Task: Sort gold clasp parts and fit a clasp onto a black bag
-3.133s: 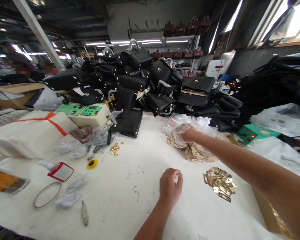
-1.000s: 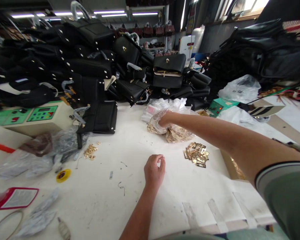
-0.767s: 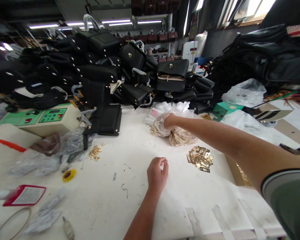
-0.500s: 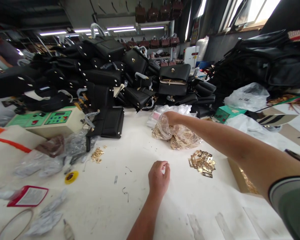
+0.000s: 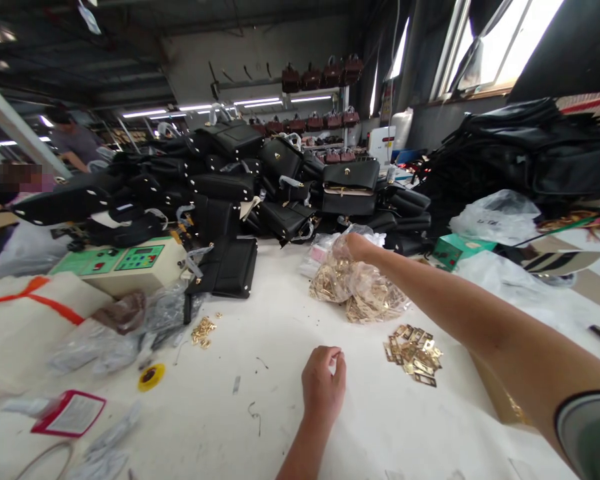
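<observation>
Plastic bag of gold fittings (image 5: 363, 293) being pinched at top by right hand (image 5: 356, 247); left hand (image 5: 323, 389) resting curled closed on tabletop (image 5: 260, 320).

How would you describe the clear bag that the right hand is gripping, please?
On the white table, just in front of the heap of black handbags, the right hand grips a clear plastic bag by its top. Unlike the loose gold plates nearer the person, it bulges with gold metal fittings.

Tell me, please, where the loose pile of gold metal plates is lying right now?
In the head view, the loose pile of gold plates lies on the white table, right of centre, just nearer than the clear plastic bag.
</observation>
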The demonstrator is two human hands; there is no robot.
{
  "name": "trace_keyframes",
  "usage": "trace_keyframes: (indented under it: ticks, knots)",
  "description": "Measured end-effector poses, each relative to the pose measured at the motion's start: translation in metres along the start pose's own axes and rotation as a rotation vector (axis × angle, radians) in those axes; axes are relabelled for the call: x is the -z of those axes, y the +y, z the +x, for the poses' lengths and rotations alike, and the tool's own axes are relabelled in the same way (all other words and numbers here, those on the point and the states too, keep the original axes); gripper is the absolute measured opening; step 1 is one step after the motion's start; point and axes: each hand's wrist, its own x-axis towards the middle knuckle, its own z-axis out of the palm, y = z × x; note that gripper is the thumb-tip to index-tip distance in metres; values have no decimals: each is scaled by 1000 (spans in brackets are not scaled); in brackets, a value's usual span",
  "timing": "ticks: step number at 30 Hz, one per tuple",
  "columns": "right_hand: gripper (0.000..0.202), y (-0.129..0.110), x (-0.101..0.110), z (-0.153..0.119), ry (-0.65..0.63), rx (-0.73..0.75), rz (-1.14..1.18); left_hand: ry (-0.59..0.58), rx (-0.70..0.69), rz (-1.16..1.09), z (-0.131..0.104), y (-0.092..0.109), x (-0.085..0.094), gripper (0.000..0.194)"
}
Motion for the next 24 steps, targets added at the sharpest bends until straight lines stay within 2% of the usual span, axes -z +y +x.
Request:
trace_keyframes:
  ticks: [4,10,14,17,20,24]
  knots:
    - [14,-2,5,-4,34,-129,186,-4,-5,3,0,-1,0,13]
    - [16,-1,29,-26,24,-155,475,-2,-20,-3,0,-2,-2,13]
    - [28,0,57,-64,52,-175,636,0,-29,3,3,0,-2,12]
    - [33,2,66,-108,71,-174,829,-20,-15,6,3,1,-1,14]
    - [44,12,45,-164,67,-208,992,-53,-38,2,4,3,-1,17]
    - [58,35,-17,-246,-36,-367,1126,-124,-151,-55,9,16,-7,20]
